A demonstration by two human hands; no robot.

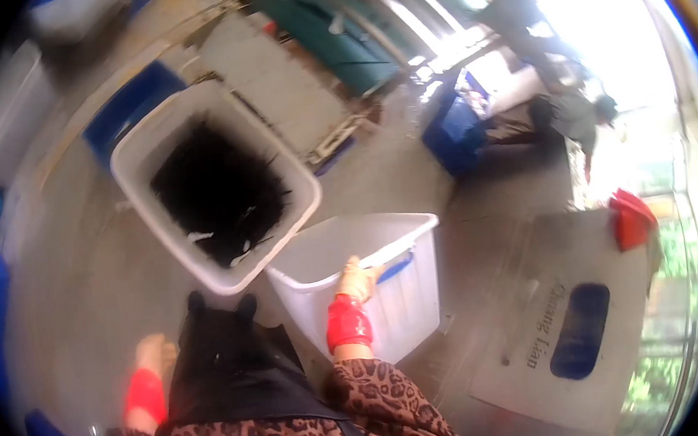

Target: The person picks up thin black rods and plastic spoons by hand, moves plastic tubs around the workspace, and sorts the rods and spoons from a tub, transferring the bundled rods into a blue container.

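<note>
My right hand [358, 279] is closed on the near rim of a white plastic bin [406, 296], beside its blue handle [396, 267]. The bin is tilted on the floor, and its inside looks pale, though its bottom is hidden. My left hand [155, 353] hangs by my left leg, a little blurred, with nothing visible in it and its fingers loosely apart. In front of me stands a larger white tub [131, 172] holding a dark mass of thin, strand-like pieces [213, 184]. A few small white bits lie on that mass. The bin's rim overlaps the tub's near corner in this view.
A grey-white panel [495, 371] with lettering and a dark blue oval stands at right, near a red container [633, 222]. A person [577, 115] bends by a blue crate [453, 130] further back. Flat boards [271, 84] lie beyond the tub.
</note>
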